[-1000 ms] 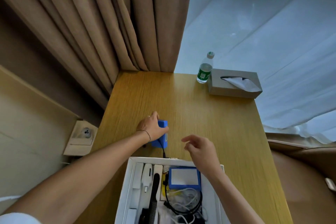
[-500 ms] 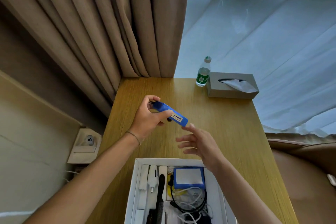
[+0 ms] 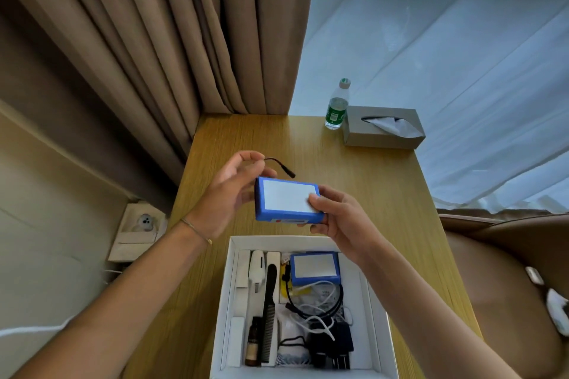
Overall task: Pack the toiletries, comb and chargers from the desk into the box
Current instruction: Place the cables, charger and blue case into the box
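Head view, entries left to right.

Left hand [image 3: 229,194]: at 9 o'clock of the blue charger pack [image 3: 288,201], fingers loosely curved against its left end; grasp or mere support: cannot tell. Short black lead [image 3: 278,164] arcing out past the fingertips toward 12 o'clock.

Blue charger pack: off the desk [image 3: 385,194], where it lay one second ago under the left hand; now raised, white label turned up, held level between both hands. Reads as pickup done, transfer into the box pending.

Right hand [image 3: 335,218]: at 4 o'clock of the pack, grasping its right corner, thumb on the label, fingers beneath. Half a second ago open and reaching; now sharing the load.

White box [image 3: 229,301]: at 6 o'clock of the pack, directly below, open. Contents: white toiletry items, small brown bottle [image 3: 254,340], black comb [image 3: 270,311], second blue pack [image 3: 314,268], coiled cables, black plug adapter.

Far right: water bottle [image 3: 337,106] and tissue box [image 3: 383,129] at 1 o'clock, well apart from the hands.
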`<move>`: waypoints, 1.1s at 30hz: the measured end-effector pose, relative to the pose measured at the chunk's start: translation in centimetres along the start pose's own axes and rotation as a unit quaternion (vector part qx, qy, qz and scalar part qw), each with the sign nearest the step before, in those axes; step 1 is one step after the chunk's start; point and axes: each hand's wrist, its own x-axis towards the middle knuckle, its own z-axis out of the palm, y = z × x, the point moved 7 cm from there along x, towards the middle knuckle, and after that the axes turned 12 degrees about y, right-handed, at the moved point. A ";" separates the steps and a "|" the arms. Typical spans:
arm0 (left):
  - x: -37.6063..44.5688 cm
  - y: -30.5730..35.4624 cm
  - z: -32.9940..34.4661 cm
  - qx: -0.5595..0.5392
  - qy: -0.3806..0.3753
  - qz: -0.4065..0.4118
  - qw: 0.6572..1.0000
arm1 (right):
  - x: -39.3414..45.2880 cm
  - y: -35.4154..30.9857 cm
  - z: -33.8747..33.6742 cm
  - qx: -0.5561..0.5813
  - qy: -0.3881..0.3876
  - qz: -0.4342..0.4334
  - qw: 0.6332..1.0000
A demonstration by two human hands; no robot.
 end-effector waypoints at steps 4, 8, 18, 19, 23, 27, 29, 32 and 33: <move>0.4 -1.0 -1.2 -0.024 0.065 -0.053 0.996 | -2.2 0.6 -1.0 -0.026 -0.011 -0.019 0.999; -0.1 -2.0 -0.3 -0.035 0.049 -0.104 0.993 | -4.1 1.8 -2.6 -0.052 -0.002 -0.020 0.998; -1.2 -4.1 1.5 -0.011 -0.023 -0.152 0.988 | -7.4 5.1 -6.5 -0.152 0.038 -0.032 0.987; -1.4 -4.2 1.5 0.010 -0.036 -0.146 0.989 | -7.5 5.4 -6.7 -0.168 0.044 -0.031 0.984; -2.0 -4.8 1.5 0.121 -0.083 -0.122 0.982 | -7.3 6.8 -7.4 -0.250 0.072 -0.007 0.966; -2.7 -5.8 2.0 0.245 -0.109 -0.084 0.960 | -6.5 8.8 -7.7 -0.322 0.099 0.020 0.941; -3.0 -6.5 2.1 0.295 -0.113 -0.064 0.947 | -6.0 9.8 -7.8 -0.360 0.102 0.026 0.927; -3.4 -7.8 2.3 0.358 -0.118 -0.033 0.926 | -5.1 11.1 -8.3 -0.433 0.110 0.021 0.894; -3.5 -8.3 2.4 0.380 -0.121 -0.021 0.917 | -4.9 11.3 -8.4 -0.452 0.110 0.014 0.885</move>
